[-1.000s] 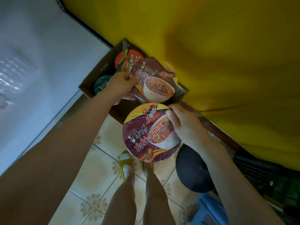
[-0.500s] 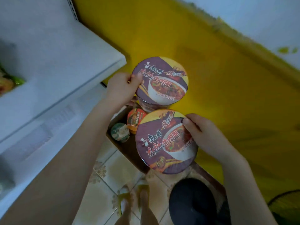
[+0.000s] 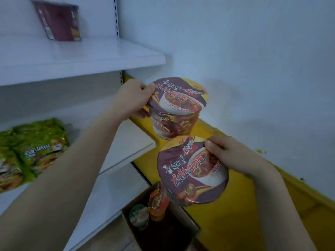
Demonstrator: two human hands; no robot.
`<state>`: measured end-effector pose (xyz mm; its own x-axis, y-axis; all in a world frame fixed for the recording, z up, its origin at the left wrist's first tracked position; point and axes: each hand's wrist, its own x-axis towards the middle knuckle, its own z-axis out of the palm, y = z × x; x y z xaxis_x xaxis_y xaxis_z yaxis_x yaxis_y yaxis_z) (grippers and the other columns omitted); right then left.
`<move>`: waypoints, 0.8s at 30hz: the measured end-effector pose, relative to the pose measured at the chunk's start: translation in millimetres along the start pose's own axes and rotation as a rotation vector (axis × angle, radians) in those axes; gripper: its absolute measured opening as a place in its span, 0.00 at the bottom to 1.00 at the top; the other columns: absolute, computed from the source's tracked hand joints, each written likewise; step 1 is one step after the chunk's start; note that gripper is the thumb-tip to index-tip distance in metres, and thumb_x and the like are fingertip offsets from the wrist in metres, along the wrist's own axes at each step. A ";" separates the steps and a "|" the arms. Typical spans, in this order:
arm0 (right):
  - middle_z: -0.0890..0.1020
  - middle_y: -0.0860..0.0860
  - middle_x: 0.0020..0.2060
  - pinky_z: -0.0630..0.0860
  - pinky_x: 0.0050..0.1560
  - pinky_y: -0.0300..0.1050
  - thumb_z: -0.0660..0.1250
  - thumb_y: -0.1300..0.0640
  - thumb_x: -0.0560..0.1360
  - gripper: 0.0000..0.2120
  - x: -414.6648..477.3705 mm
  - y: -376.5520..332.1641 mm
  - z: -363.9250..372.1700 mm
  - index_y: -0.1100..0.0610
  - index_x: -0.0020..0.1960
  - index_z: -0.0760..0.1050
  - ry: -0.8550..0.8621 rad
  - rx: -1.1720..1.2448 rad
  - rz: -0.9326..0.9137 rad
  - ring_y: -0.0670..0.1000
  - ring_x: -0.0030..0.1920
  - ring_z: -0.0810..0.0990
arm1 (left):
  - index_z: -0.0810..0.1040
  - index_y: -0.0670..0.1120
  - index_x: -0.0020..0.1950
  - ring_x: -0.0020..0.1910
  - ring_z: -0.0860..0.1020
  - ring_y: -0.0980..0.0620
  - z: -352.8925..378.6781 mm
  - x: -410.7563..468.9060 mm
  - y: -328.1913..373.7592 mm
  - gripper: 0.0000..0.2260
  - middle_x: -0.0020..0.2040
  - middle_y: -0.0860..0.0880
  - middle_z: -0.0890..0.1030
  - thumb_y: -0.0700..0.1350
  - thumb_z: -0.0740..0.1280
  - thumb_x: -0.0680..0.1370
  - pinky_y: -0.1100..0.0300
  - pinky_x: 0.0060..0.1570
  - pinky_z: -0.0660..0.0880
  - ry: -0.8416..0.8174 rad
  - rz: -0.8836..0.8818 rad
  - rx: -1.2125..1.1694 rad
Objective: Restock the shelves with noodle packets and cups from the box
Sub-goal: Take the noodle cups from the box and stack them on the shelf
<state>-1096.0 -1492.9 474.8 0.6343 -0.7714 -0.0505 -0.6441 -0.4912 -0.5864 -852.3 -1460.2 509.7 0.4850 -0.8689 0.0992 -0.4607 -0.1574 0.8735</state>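
While both arms reach up beside the shelving, each hand holds one purple-lidded noodle cup. L hand (image 3: 134,100) pinches the far cup (image 3: 181,104) at the lid's left rim: thumb on top, fingers curled under the rim. Far cup is tilted, lid facing cam, side wall showing below. It's in the air just off the shelf ends, at a level btwn the top shelf (image 3: 90,57) and the mid shelf (image 3: 126,142), touching neither.

R hand (image 3: 230,156) pinches the near cup (image 3: 190,171) at the lid's right edge, thumb pressed on the lid; other fingers hidden under it. Near cup is lower and closer to cam, lid up, and sits over the box (image 3: 163,232) in view. Its top edge overlaps the far cup's base in view; can't tell if they touch.

Box is brown cardboard, open, low in frame, just beside the lowest shelf (image 3: 108,192). Inside: an orange noodle pack (image 3: 157,201) standing on end and a green-lidded cup (image 3: 138,216) next to it; rest of the inside is too dark to read.

Top shelf carries one purple cup (image 3: 59,22), upright, toward the back, blurred. Mid shelf has green noodle packets (image 3: 36,151) lying overlapped at the left. Behind the hands: white wall (image 3: 253,51) w/ a yellow band (image 3: 235,214) along its lower part.
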 end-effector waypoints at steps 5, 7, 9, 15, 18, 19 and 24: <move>0.75 0.54 0.37 0.71 0.31 0.44 0.55 0.53 0.80 0.15 16.4 -31.0 -27.0 0.63 0.46 0.73 0.008 0.099 -0.061 0.51 0.36 0.72 | 0.74 0.37 0.44 0.21 0.79 0.47 -46.5 3.4 40.1 0.16 0.41 0.36 0.80 0.49 0.57 0.80 0.57 0.24 0.78 0.095 0.017 0.009; 0.73 0.54 0.36 0.68 0.29 0.40 0.55 0.53 0.81 0.16 24.6 -43.3 -36.7 0.66 0.47 0.73 0.006 0.101 -0.095 0.50 0.34 0.71 | 0.74 0.37 0.42 0.22 0.79 0.47 -62.9 2.3 54.2 0.16 0.40 0.37 0.80 0.49 0.57 0.80 0.56 0.26 0.78 0.128 0.018 0.012; 0.74 0.55 0.38 0.69 0.29 0.39 0.55 0.52 0.81 0.17 33.8 -56.6 -46.5 0.66 0.48 0.73 0.005 0.093 -0.136 0.51 0.35 0.71 | 0.73 0.39 0.38 0.20 0.78 0.49 -79.7 0.3 67.0 0.16 0.37 0.39 0.80 0.47 0.58 0.80 0.57 0.25 0.78 0.150 0.021 0.008; 0.75 0.53 0.36 0.69 0.31 0.41 0.56 0.51 0.80 0.17 65.2 -102.9 -68.6 0.63 0.43 0.73 0.021 0.114 -0.247 0.51 0.36 0.72 | 0.73 0.37 0.39 0.21 0.79 0.48 -138.3 6.2 97.7 0.12 0.26 0.41 0.80 0.43 0.58 0.78 0.61 0.22 0.77 0.282 -0.008 0.035; 0.74 0.52 0.34 0.68 0.31 0.42 0.56 0.51 0.80 0.16 86.5 -124.9 -73.2 0.61 0.40 0.72 0.028 0.147 -0.283 0.50 0.34 0.71 | 0.71 0.38 0.37 0.19 0.78 0.49 -167.5 10.2 109.8 0.09 0.24 0.41 0.78 0.39 0.59 0.76 0.59 0.22 0.76 0.350 -0.023 0.034; 0.74 0.52 0.34 0.68 0.32 0.42 0.57 0.51 0.80 0.17 94.7 -132.4 -74.7 0.62 0.40 0.72 0.031 0.150 -0.295 0.50 0.33 0.71 | 0.71 0.38 0.37 0.18 0.77 0.50 -177.9 12.8 112.1 0.09 0.27 0.40 0.78 0.38 0.59 0.76 0.60 0.21 0.76 0.372 -0.018 0.042; 0.77 0.52 0.34 0.71 0.25 0.38 0.57 0.51 0.80 0.15 140.5 -174.4 -81.4 0.59 0.41 0.74 0.061 0.194 -0.322 0.48 0.31 0.75 | 0.74 0.36 0.38 0.21 0.79 0.50 -239.7 38.2 118.3 0.09 0.27 0.41 0.80 0.37 0.58 0.75 0.62 0.21 0.76 0.448 0.004 0.072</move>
<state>-929.3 -1548.5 635.8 0.7608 -0.6153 0.2064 -0.3189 -0.6313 -0.7069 -710.1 -1399.5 731.1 0.7497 -0.5831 0.3130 -0.5061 -0.2005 0.8388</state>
